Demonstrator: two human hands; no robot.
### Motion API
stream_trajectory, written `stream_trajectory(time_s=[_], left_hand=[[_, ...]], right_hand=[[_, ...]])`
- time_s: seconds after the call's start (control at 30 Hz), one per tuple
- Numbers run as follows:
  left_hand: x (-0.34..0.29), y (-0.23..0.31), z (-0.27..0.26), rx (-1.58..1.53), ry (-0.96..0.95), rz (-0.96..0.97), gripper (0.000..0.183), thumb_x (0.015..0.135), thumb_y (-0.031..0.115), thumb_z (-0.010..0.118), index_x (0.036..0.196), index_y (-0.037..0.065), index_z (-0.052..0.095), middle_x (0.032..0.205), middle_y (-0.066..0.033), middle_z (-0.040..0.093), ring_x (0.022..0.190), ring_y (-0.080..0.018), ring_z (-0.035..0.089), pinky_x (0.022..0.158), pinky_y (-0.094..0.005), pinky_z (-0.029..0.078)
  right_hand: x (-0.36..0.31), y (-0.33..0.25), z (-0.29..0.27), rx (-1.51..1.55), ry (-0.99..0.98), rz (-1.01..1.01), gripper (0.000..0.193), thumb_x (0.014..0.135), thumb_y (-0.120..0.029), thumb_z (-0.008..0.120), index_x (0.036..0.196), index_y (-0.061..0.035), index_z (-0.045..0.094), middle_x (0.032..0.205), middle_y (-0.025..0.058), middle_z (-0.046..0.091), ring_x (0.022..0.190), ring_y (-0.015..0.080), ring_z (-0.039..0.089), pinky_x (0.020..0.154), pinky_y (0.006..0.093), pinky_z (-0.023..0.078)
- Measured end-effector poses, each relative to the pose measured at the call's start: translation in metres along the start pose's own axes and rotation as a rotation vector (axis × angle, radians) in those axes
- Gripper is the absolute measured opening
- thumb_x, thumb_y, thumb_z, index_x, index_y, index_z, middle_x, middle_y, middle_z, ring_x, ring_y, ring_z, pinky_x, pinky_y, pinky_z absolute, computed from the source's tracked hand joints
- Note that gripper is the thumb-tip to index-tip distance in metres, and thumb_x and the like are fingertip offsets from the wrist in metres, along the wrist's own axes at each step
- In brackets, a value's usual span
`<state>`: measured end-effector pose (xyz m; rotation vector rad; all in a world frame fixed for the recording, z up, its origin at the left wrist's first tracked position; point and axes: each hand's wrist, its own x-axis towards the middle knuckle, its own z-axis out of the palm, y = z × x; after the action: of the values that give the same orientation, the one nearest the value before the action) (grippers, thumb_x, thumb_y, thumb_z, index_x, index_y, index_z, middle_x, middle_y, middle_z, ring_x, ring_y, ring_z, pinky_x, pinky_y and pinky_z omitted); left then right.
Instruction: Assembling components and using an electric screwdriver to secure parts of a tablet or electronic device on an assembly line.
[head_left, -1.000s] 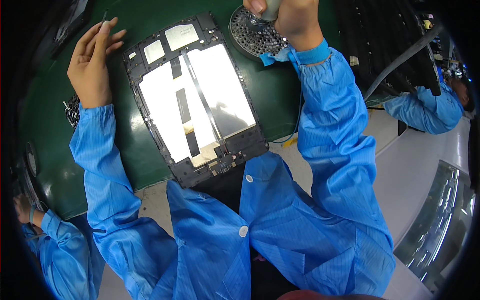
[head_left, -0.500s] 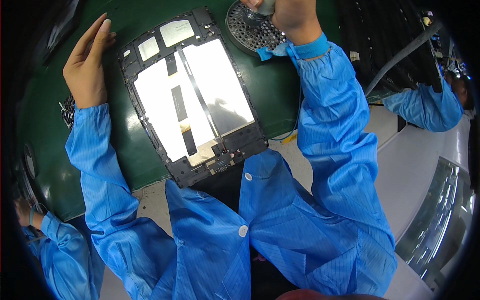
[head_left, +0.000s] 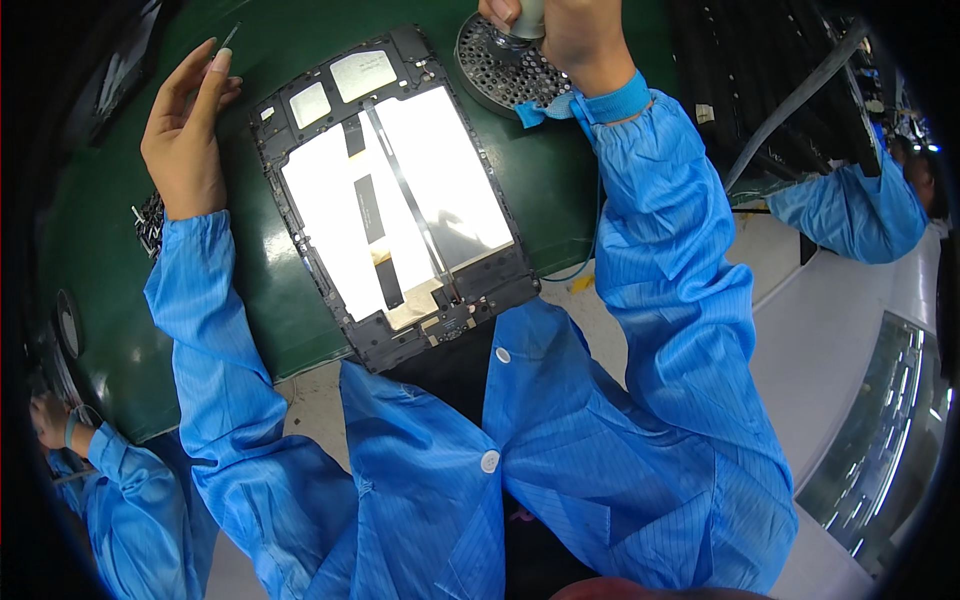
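A tablet-like device with a black frame and bright silver back panel [head_left: 330, 220] lies on the green work table, its lower end at the front edge. My left hand [head_left: 190, 145] is raised beyond its left side, thumb and finger pinched on a thin dark sliver [head_left: 232, 35] whose kind is unclear. At the far right, my right hand [head_left: 590, 45] is closed round a pale grey cylindrical thing [head_left: 529, 18], its top cut off by the picture's edge. Under that hand is a round metal dish full of holes [head_left: 490, 80]. A blue wrist strap [head_left: 615, 98] circles my right wrist.
Small black and silver parts [head_left: 150, 225] are heaped beside my left wrist. The green table [head_left: 110, 330] ends at my lap. To the right stand a black ribbed surface [head_left: 750, 90] and a grey cable [head_left: 790, 115]. Other people's blue sleeves [head_left: 850, 215] show at both sides.
In the picture, the device and my left hand sit slightly farther right. The thin sliver at my left fingertips now shows more plainly. My right hand stays at the perforated dish.
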<state>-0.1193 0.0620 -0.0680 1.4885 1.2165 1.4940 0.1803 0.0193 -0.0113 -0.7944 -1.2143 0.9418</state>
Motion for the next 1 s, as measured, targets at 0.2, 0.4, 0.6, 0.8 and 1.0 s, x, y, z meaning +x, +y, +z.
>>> stream_trajectory(time_s=[0.2, 0.4, 0.6, 0.8, 1.0], left_hand=[[-0.0025, -0.0002, -0.0022, 0.019, -0.035, -0.019, 0.034, 0.096, 0.019, 0.076, 0.124, 0.000, 0.072, 0.119, -0.0107, 0.073, 0.103, -0.0178, 0.070, 0.095, -0.0303, 0.056], [-0.0004, 0.0032, -0.0022, 0.006, -0.046, -0.038, 0.035, 0.096, 0.019, 0.075, 0.126, 0.001, 0.072, 0.120, -0.0105, 0.073, 0.103, -0.0181, 0.070, 0.096, -0.0303, 0.056], [-0.0011, 0.0006, -0.0021, 0.007, -0.049, -0.053, 0.035, 0.097, 0.019, 0.075, 0.126, 0.000, 0.071, 0.120, -0.0106, 0.073, 0.104, -0.0180, 0.070, 0.096, -0.0304, 0.056], [-0.0012, -0.0020, -0.0042, -0.030, -0.070, -0.045, 0.035, 0.098, 0.019, 0.073, 0.127, 0.000, 0.070, 0.121, -0.0116, 0.072, 0.104, -0.0180, 0.070, 0.095, -0.0300, 0.056], [0.0001, -0.0056, -0.0033, -0.060, -0.058, -0.019, 0.031, 0.096, 0.018, 0.076, 0.122, 0.001, 0.074, 0.115, -0.0096, 0.074, 0.096, -0.0171, 0.071, 0.089, -0.0290, 0.057]], right_hand=[[-0.0002, 0.0010, 0.0011, -0.011, -0.019, -0.032, 0.019, 0.096, -0.015, 0.066, 0.094, 0.0034, 0.066, 0.078, 0.0106, 0.068, 0.046, 0.0117, 0.056, 0.040, 0.0258, 0.043], [0.0004, -0.0016, 0.0018, -0.014, -0.007, -0.016, 0.017, 0.096, -0.014, 0.065, 0.094, 0.0032, 0.065, 0.079, 0.0105, 0.069, 0.046, 0.0116, 0.056, 0.040, 0.0258, 0.043], [-0.0005, 0.0031, -0.0009, -0.067, 0.000, 0.012, 0.017, 0.097, -0.013, 0.067, 0.094, 0.0027, 0.065, 0.079, 0.0103, 0.069, 0.047, 0.0118, 0.057, 0.040, 0.0265, 0.044], [-0.0021, -0.0015, 0.0054, 0.000, 0.034, -0.015, 0.017, 0.097, -0.014, 0.067, 0.100, 0.0021, 0.065, 0.077, 0.0091, 0.068, 0.047, 0.0117, 0.056, 0.040, 0.0267, 0.044], [-0.0021, -0.0026, 0.0038, -0.034, 0.025, -0.013, 0.019, 0.096, -0.015, 0.067, 0.102, 0.0025, 0.064, 0.079, 0.0095, 0.068, 0.047, 0.0121, 0.056, 0.041, 0.0270, 0.045]])
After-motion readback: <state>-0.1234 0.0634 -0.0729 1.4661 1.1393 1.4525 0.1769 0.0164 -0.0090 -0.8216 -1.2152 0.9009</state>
